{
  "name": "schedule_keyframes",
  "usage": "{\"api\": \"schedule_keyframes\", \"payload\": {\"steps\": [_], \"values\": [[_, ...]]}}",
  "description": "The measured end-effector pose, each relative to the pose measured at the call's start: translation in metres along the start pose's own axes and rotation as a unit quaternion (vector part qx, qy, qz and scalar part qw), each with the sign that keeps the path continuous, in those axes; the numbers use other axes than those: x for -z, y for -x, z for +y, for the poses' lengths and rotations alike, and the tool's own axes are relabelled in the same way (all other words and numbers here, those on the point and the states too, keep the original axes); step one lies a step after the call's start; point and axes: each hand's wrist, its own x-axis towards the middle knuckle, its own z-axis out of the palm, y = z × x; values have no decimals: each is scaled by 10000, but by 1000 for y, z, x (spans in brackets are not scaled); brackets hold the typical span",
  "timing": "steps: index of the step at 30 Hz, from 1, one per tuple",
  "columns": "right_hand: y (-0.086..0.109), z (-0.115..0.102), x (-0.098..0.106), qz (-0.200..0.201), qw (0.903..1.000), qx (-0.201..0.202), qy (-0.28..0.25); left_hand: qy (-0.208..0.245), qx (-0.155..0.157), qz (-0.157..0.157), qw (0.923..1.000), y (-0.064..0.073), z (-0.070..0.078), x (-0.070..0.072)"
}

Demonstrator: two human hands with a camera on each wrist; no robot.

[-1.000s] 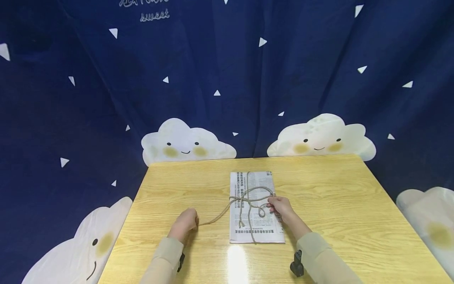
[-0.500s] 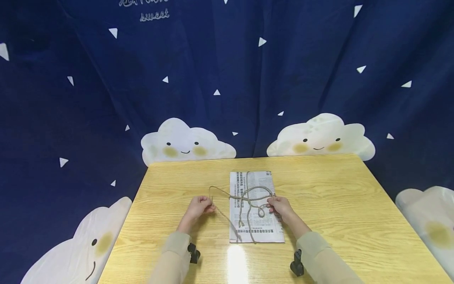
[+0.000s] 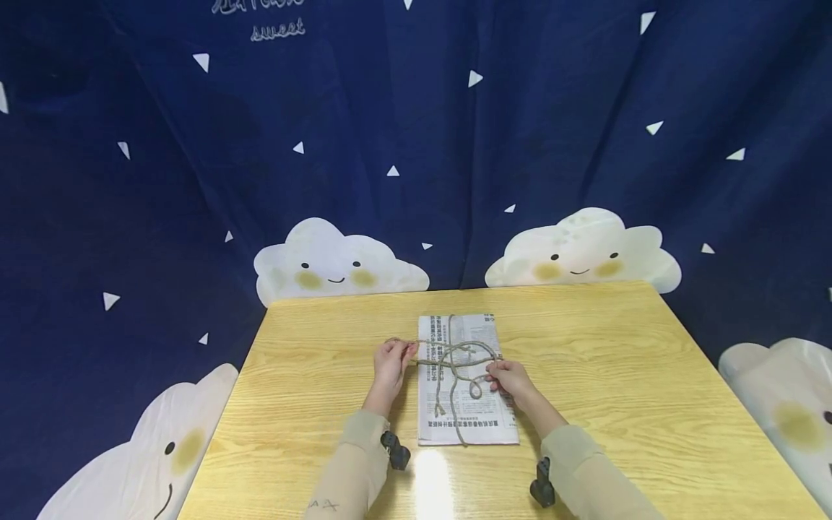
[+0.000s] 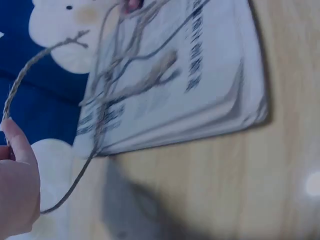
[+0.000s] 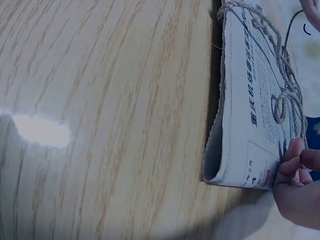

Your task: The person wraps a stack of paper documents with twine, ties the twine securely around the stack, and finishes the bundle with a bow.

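A folded newspaper bundle (image 3: 489, 432) lies on the table, with brown twine (image 3: 451, 397) running lengthwise and crosswise over it and several loose loops on top. At its left edge my left hand (image 3: 391, 367) pinches one length of twine between thumb and fingers. In the left wrist view that twine (image 4: 22, 72) arches up from the hand (image 4: 17, 185), its frayed end over the bundle. My right hand (image 3: 510, 379) pinches twine at the bundle's right edge. Seen from the right wrist, the right hand (image 5: 300, 195) has thumb and fingertips together close over the newspaper (image 5: 250, 145).
The wooden table (image 3: 617, 375) extends on both sides of the bundle. Behind it hangs a dark blue curtain (image 3: 364, 108) with white triangles and smiling clouds. A small black device (image 3: 395, 449) sits on the left wrist, another black device (image 3: 542, 484) on the right.
My left hand has moved from the table on the left up and right to the bundle's edge, carrying the twine, whose end now lies over the newspaper. My right hand stays in place.
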Motion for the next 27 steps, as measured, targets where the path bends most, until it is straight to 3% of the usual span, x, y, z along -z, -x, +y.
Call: {"api": "schedule_keyframes", "payload": {"steps": [10, 14, 17, 21, 24, 27], "values": [[0, 1, 0, -61, 9999, -95, -92, -120, -47, 409, 9991, 3, -33, -11], [1, 0, -1, -66, 9998, -93, -131, 571, -92, 536, 9969, 3, -37, -12], [1, 0, -1, -66, 9999, -90, -128, 1311, -48, 569, 9897, 1, -38, -12], [0, 0, 0, -77, 9999, -84, -115, 1849, -26, 522, 9814, 0, -40, -13], [0, 0, 0, -75, 9999, -89, -110, 1861, -7, 452, 9815, 1, -40, -14], [-1, 0, -1, -77, 9999, -96, -115, 1499, 102, 404, 9878, 3, -43, -14]]}}
